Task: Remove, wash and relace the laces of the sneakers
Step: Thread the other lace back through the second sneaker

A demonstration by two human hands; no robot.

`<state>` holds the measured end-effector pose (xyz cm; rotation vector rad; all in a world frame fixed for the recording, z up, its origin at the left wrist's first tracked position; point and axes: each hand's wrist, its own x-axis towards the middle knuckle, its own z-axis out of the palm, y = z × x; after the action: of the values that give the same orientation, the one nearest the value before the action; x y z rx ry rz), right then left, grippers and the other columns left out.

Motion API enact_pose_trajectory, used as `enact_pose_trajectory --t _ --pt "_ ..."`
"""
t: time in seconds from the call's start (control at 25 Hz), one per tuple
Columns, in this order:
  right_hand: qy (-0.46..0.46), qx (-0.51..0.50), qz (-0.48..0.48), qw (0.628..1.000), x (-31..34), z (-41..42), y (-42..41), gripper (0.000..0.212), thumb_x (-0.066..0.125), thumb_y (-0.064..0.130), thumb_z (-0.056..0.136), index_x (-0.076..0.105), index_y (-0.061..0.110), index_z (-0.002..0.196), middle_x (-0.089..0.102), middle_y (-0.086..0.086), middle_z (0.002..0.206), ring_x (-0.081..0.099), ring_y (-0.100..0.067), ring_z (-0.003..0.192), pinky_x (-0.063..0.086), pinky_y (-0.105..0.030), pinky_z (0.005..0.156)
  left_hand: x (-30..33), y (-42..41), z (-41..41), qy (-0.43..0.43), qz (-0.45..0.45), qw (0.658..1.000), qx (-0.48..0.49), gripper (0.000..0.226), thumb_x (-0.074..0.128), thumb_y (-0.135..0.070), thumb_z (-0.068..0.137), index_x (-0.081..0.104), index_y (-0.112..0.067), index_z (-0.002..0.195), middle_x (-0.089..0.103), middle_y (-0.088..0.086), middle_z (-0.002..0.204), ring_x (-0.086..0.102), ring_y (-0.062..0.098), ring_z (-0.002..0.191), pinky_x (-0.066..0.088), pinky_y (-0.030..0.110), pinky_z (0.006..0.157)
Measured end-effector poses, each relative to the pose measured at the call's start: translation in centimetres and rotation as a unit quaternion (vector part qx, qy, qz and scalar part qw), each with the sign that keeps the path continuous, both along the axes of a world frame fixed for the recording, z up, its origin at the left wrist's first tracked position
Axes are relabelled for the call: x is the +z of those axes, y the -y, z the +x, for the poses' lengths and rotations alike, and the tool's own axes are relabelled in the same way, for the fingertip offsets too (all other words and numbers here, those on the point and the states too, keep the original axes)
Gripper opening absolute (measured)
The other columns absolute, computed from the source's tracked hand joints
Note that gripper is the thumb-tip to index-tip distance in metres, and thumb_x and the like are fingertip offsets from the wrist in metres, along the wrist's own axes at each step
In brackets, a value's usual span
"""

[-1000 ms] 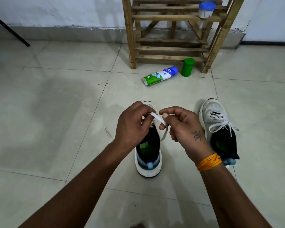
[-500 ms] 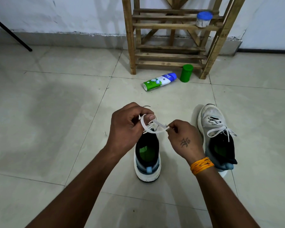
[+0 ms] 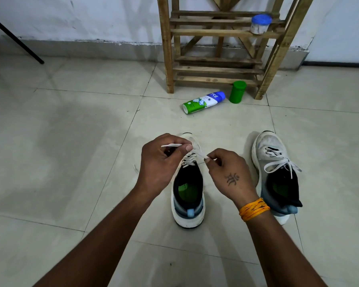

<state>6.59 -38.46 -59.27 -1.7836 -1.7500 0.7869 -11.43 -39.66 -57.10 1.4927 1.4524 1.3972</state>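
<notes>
Lace between hands, bottle beyond

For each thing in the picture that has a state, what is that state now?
left hand: pinches one lace end
right hand: pinches the other lace end
lace: stretched between both hands
near sneaker: upright, being laced
far sneaker: upright, laced, ends loose
spray can: lying, no cap
green cap: standing on floor
jar: closed, on rack
</notes>
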Motion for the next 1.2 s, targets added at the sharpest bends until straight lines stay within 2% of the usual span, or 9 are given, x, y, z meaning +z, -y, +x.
enact_pose_trajectory --t 0.08,0.16,0.28,0.48,0.72,0.8,0.96,1.04,1.2 --pt "-0.081 0.056 0.0 0.995 0.8 -0.9 0.3 0.005 0.065 0.032 0.097 0.07 0.032 0.098 0.067 0.003 0.07 0.06 -0.01 0.068 0.043 -0.024 0.061 -0.2 0.0 0.0 0.006 -0.01 1.0 -0.003 0.003 0.08 -0.007 0.087 0.08 -0.01 0.087 0.075 -0.004 0.08 0.067 0.007 0.072 0.046 0.015 0.067" --pt "-0.164 0.099 0.01 0.981 1.3 -1.8 0.6 0.005 0.065 0.032 0.098 0.069 0.03 0.095 0.064 -0.002 0.069 0.059 -0.016 0.065 0.046 -0.03 0.063 -0.3 0.1 0.2 0.011 -0.018 1.0 -0.011 0.004 0.08 -0.007 0.087 0.08 -0.01 0.087 0.076 -0.004 0.081 0.069 0.009 0.075 0.048 0.018 0.069" --pt "-0.194 0.07 0.024 0.978 1.0 -1.7 0.4 0.019 0.065 0.034 0.099 0.068 0.025 0.083 0.063 -0.002 0.068 0.059 -0.021 0.065 0.047 -0.035 0.063 -0.2 0.0 0.2 0.002 -0.05 0.998 -0.025 0.003 0.08 -0.009 0.087 0.08 -0.012 0.087 0.075 -0.008 0.076 0.067 0.004 0.068 0.051 0.02 0.065" --pt "-0.08 0.0 0.049 0.996 0.0 -0.4 0.1 0.016 0.066 0.026 0.096 0.069 0.024 0.081 0.061 0.01 0.066 0.054 -0.002 0.063 0.033 -0.014 0.054 -0.5 -0.7 -1.8 -0.025 -0.145 0.988 -0.044 0.008 0.084 -0.011 0.083 0.079 -0.017 0.084 0.075 0.003 0.073 0.067 0.016 0.063 0.061 0.043 0.067" --pt "-0.052 -0.024 0.052 0.997 -0.5 -0.3 0.0 0.013 0.065 0.027 0.095 0.07 0.023 0.083 0.065 0.007 0.077 0.057 -0.009 0.07 0.041 -0.03 0.062 -1.1 -1.0 -3.0 -0.076 -0.153 0.985 -0.028 0.009 0.085 -0.016 0.082 0.078 -0.021 0.079 0.072 0.001 0.069 0.066 0.019 0.063 0.061 0.047 0.071" --pt "0.001 -0.023 0.071 0.997 -0.8 -0.2 0.0 0.011 0.063 0.029 0.094 0.072 0.024 0.089 0.063 0.003 0.09 0.059 -0.02 0.083 0.044 -0.033 0.067 -1.5 -0.8 -2.9 -0.083 -0.149 0.985 -0.032 0.011 0.08 -0.01 0.085 0.079 -0.02 0.084 0.073 0.0 0.071 0.069 0.022 0.068 0.061 0.046 0.074" --pt "0.09 0.078 0.134 0.984 -0.9 -0.6 0.1 0.034 0.057 0.037 0.087 0.072 0.026 0.115 0.059 -0.002 0.126 0.05 -0.028 0.119 0.046 -0.04 0.092 -1.4 -0.5 -2.2 -0.14 -0.089 0.984 -0.057 0.01 0.081 -0.01 0.084 0.081 -0.019 0.085 0.075 -0.009 0.074 0.07 0.005 0.07 0.057 0.033 0.07" --pt "0.02 0.132 0.123 0.983 -0.7 -1.4 0.1 0.03 0.058 0.042 0.091 0.073 0.027 0.112 0.068 0.004 0.116 0.056 -0.022 0.116 0.049 -0.041 0.096 -1.4 -0.6 -1.8 -0.162 -0.052 0.983 -0.07 0.009 0.082 -0.01 0.083 0.082 -0.019 0.085 0.075 -0.01 0.078 0.072 0.009 0.075 0.058 0.035 0.072" --pt "-0.085 0.102 0.075 0.988 -0.7 -1.7 0.1 0.013 0.072 0.037 0.092 0.078 0.026 0.097 0.076 0.013 0.087 0.07 -0.006 0.086 0.056 -0.036 0.079 -1.7 -0.6 -1.8 -0.124 -0.077 0.987 -0.067 0.01 0.083 -0.009 0.083 0.082 -0.017 0.087 0.078 -0.008 0.08 0.075 0.009 0.077 0.062 0.037 0.077"
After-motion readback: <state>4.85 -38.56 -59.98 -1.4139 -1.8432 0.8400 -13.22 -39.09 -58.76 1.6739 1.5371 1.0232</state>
